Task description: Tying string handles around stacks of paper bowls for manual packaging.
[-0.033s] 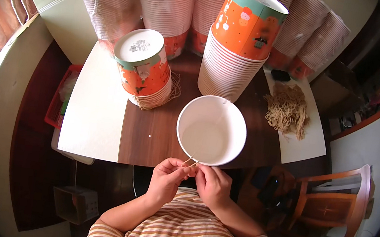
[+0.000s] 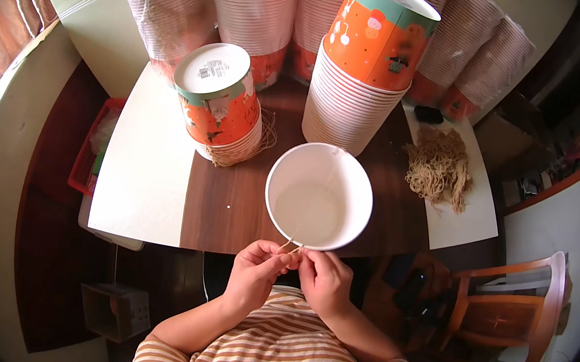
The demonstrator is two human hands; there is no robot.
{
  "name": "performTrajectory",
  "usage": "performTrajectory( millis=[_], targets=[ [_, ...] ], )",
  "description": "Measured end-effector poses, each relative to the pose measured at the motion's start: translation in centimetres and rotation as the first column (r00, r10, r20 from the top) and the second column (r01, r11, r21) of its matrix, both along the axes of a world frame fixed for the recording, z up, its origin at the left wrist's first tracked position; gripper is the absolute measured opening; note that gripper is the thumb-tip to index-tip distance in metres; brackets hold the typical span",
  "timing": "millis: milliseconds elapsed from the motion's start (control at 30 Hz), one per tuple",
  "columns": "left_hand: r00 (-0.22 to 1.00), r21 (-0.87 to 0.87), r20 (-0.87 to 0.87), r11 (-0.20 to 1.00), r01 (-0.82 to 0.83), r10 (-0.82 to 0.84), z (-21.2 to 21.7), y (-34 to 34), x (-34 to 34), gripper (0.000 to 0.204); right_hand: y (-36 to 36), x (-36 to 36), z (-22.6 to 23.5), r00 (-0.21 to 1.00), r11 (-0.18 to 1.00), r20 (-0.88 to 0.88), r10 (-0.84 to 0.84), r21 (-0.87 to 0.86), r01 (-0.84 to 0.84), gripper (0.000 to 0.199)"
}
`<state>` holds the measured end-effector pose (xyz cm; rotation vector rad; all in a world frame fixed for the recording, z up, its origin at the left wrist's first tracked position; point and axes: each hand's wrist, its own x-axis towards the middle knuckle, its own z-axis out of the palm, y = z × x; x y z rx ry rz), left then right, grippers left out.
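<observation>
We see an orange-brown wooden chair (image 2: 495,319) at right, a red plastic basket (image 2: 78,169) and brownish fabric curtain (image 2: 9,23) at left.

Homelike workroom: draped curtain (image 2: 12,18), wooden chair (image 2: 494,324), table (image 2: 225,225) with stacked tubs (image 2: 351,108).

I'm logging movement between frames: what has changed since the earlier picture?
The open white bucket shifted slightly left and a little forward. Nothing was visibly taken or released: the left hand and right hand still pinch the cord. The stacked buckets and twine pile stayed put.
</observation>
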<state>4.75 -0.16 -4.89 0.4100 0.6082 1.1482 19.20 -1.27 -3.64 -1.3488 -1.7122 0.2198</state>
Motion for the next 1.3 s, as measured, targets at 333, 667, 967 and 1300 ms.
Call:
performTrajectory(
  millis=[333, 667, 967, 1300],
  targets=[
    [0.996, 0.021, -0.010, 0.996, -0.092, 0.092, -0.1, 0.1, -0.3, 0.009, 1.1, -0.7, -0.7, 0.539, 0.814, -0.842, -0.007, -0.318, -0.486, 0.013],
    [0.928, 0.219, -0.284, 0.958, -0.184, 0.243, -0.1, -1.1, -0.4, 0.010, 1.0, -1.4, 0.6, 0.802, 0.894, -0.583, 0.129, -0.282, -0.348, 0.012],
    [0.792, 0.530, -0.436, 0.833, -0.158, 0.428, -0.6, -0.5, -0.6, 0.012, 1.3, -1.4, -0.6, 0.181, 0.675, -0.942, -0.282, -0.329, -0.660, 0.012],
    [0.435, 0.807, -0.553, 0.586, 0.068, 0.711, -0.2, 0.2, -0.9, 0.024, 1.1, -1.7, -0.5, 0.224, 0.702, -0.933, -0.281, -0.359, -0.615, 0.012]
  ],
)
